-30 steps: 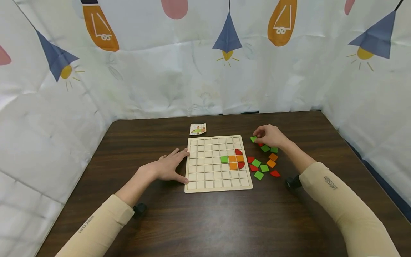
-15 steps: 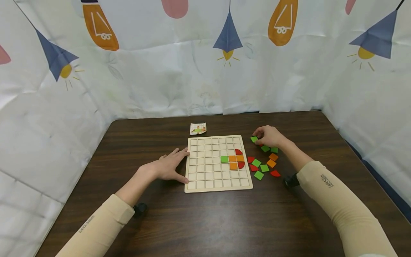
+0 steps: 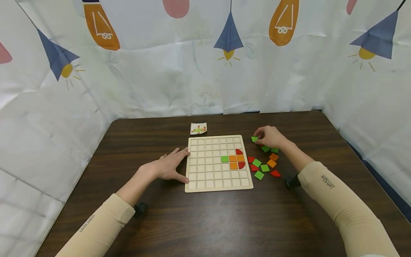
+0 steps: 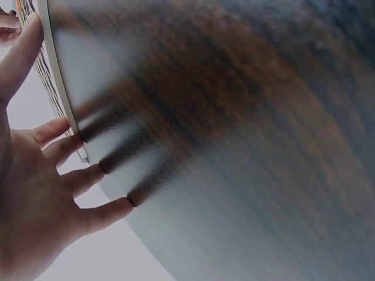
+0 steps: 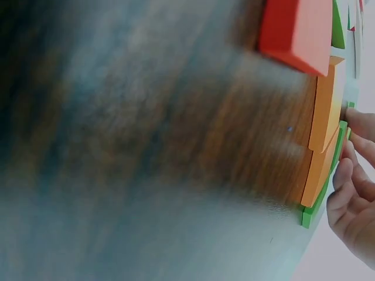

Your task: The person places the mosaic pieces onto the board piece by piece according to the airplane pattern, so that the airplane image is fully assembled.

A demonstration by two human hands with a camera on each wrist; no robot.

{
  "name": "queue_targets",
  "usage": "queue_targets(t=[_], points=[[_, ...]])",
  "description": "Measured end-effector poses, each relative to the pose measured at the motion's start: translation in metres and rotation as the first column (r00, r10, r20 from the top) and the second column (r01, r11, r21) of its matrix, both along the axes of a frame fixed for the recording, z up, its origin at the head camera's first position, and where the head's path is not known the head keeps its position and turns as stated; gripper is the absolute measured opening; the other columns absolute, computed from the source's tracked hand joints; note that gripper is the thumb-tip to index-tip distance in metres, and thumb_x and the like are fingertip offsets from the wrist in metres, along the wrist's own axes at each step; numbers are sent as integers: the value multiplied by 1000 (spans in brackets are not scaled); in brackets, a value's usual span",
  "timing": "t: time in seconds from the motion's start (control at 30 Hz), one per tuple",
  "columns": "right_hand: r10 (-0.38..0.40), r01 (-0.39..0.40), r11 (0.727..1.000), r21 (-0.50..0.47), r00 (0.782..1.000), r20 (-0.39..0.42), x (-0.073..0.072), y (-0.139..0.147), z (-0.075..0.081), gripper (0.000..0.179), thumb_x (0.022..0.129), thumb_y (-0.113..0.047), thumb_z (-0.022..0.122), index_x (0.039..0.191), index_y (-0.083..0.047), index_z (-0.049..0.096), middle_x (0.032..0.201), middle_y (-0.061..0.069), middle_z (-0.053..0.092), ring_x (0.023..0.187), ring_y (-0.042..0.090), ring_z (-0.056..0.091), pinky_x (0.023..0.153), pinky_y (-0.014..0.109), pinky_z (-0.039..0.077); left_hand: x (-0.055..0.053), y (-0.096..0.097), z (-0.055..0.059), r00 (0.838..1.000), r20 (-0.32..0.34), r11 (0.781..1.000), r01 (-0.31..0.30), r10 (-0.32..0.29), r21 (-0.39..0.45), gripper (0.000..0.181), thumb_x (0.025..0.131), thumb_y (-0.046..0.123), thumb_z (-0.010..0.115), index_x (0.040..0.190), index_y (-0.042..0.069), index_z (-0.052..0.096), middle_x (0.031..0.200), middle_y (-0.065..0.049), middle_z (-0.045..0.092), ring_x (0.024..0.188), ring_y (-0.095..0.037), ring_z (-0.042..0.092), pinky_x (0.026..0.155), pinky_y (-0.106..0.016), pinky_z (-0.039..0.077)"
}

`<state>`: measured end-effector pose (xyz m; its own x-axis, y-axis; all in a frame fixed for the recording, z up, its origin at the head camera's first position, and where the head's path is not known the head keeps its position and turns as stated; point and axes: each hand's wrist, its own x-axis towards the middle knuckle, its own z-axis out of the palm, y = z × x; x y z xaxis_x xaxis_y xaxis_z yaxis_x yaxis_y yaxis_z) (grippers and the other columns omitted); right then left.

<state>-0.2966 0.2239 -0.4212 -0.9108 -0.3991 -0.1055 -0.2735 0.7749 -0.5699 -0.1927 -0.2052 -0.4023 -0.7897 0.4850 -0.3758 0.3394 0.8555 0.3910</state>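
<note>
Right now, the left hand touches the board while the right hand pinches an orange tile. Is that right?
The colour is wrong: the right hand pinches a green tile, as the head view shows. The left hand does touch the board.

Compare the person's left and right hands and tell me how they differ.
The left hand has its fingers spread, while the right hand pinches a green tile. The left hand touches the left edge of the wooden board; the right hand is off the board, past its right edge. Both hands extend from beige sleeves.
</note>
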Motion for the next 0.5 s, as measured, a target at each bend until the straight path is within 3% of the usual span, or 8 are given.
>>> queue_targets(t=[0.3, 0.5], points=[[18, -17, 1000, 5, 999, -37, 3, 0, 1, 26, 97, -14, 73, 117, 3, 69, 93, 10, 65, 79, 24, 58, 68, 37, 49, 0, 1, 0, 1000, 4, 1000, 1, -1, 4, 111, 85, 59, 79, 165, 11, 20, 171, -11, 9, 156, -36, 1, 114, -74, 12], [31, -31, 999, 11, 999, -37, 7, -1, 5, 28, 98, -17, 73, 118, 2, 69, 91, 7, 67, 75, 21, 58, 67, 36, 49, 0, 0, 0, 1000, 5, 1000, -4, 3, 3, 111, 84, 60, 79, 165, 11, 20, 171, -11, 9, 156, -36, 1, 114, -73, 11]])
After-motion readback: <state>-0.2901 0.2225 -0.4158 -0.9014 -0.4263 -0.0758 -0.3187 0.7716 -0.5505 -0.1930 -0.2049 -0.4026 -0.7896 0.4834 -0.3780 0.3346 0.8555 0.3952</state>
